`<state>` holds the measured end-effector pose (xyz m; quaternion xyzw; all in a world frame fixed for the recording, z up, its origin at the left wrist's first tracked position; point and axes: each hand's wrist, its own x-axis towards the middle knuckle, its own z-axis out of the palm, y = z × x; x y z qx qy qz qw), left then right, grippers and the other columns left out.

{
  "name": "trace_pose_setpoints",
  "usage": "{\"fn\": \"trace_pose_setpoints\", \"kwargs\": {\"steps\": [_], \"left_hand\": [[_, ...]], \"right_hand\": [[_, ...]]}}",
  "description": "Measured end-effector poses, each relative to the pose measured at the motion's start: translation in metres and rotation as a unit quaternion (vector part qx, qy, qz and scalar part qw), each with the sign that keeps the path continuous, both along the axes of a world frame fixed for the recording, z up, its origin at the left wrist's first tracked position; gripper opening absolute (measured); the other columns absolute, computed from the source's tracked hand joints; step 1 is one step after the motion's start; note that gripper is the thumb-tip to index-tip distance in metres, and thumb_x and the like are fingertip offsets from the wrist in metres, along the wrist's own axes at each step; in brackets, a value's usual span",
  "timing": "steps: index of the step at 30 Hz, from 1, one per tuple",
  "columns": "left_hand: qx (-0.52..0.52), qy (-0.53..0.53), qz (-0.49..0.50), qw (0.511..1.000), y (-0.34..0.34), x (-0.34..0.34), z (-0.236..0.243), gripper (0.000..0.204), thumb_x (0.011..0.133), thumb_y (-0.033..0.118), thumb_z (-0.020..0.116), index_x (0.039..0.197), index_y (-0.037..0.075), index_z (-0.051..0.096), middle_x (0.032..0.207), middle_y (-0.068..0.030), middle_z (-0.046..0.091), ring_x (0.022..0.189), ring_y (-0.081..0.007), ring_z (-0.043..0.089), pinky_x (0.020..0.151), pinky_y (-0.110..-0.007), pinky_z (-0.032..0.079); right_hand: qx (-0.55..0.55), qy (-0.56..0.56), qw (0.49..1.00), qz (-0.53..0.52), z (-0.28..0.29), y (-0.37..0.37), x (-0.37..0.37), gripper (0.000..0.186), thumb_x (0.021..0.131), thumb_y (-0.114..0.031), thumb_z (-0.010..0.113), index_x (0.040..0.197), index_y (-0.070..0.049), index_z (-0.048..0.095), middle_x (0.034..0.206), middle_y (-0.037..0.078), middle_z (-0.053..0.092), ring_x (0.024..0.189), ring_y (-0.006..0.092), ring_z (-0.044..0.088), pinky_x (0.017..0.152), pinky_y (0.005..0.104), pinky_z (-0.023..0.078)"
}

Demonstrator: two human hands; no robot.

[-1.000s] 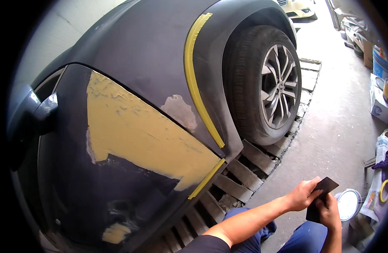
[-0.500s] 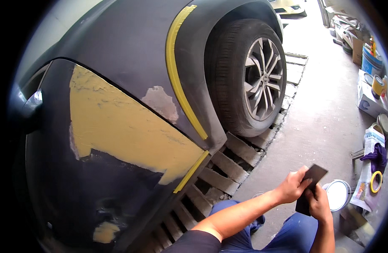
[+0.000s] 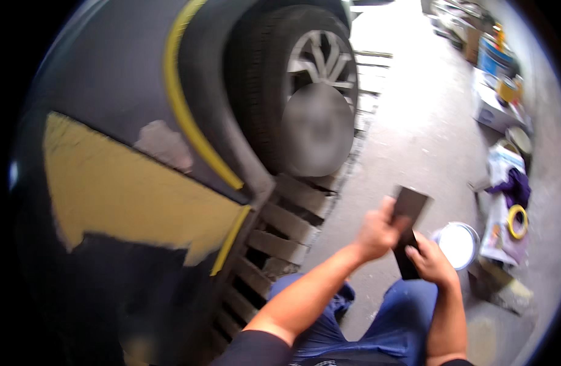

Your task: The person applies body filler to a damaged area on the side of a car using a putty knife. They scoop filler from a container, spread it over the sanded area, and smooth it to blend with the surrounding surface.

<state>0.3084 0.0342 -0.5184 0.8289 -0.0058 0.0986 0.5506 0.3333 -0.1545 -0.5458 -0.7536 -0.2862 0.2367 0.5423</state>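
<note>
Both my hands hold a thin dark rectangular sheet [image 3: 410, 206], like sandpaper, over my knees. My left hand [image 3: 378, 232] grips its upper part, thumb on the face. My right hand [image 3: 432, 262] holds its lower end from below. To my left stands a dark car body [image 3: 97, 91] with a large yellow filler patch [image 3: 128, 195], a smaller grey patch [image 3: 164, 145] and a yellow tape strip [image 3: 189, 122] along the wheel arch. The wheel [image 3: 305, 91] is just ahead.
A white round tub lid [image 3: 457, 244] lies on the concrete floor by my right hand. A yellow tape roll [image 3: 517, 221], a purple rag [image 3: 513, 186], boxes and cans [image 3: 497, 97] crowd the right side. A slatted ramp [image 3: 280, 238] lies under the car.
The view has swung right and down, so the car has slid to the left. My hands have stayed together on the dark sheet, now nearer the middle of the picture.
</note>
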Motion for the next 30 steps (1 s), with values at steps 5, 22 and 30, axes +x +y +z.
{"fn": "trace_pose_setpoints", "kwargs": {"steps": [5, 22, 30], "left_hand": [[-0.224, 0.024, 0.046, 0.973, 0.024, 0.005, -0.012, 0.030, 0.094, 0.005, 0.054, 0.123, 0.001, 0.045, 0.113, -0.0064, 0.058, 0.099, -0.0126, 0.056, 0.088, -0.028, 0.046], [0.040, 0.163, 0.060, 0.984, 0.043, 0.010, -0.010, 0.069, 0.098, 0.055, 0.036, 0.058, 0.001, 0.051, 0.051, -0.0077, 0.038, 0.049, -0.0167, 0.037, 0.047, -0.040, 0.033], [-0.059, 0.172, -0.150, 0.972, 0.011, 0.001, -0.029, 0.023, 0.090, 0.020, 0.063, 0.098, 0.000, 0.057, 0.088, -0.0088, 0.064, 0.085, -0.0141, 0.057, 0.080, -0.032, 0.047]], "right_hand": [[0.165, 0.301, 0.925, -0.163, -0.019, -0.033, 0.005, 0.060, 0.086, -0.017, 0.069, 0.133, 0.007, 0.040, 0.118, 0.012, 0.058, 0.107, 0.0182, 0.056, 0.095, 0.0306, 0.044], [0.073, 0.089, 0.978, -0.173, 0.004, -0.042, 0.028, 0.038, 0.086, -0.022, 0.055, 0.113, 0.004, 0.057, 0.100, 0.006, 0.060, 0.093, 0.0141, 0.054, 0.084, 0.0282, 0.042], [-0.026, -0.017, 0.999, 0.017, 0.000, -0.028, 0.009, 0.027, 0.079, -0.005, 0.061, 0.106, 0.000, 0.063, 0.076, 0.014, 0.066, 0.069, 0.0180, 0.063, 0.067, 0.0309, 0.049]]}}
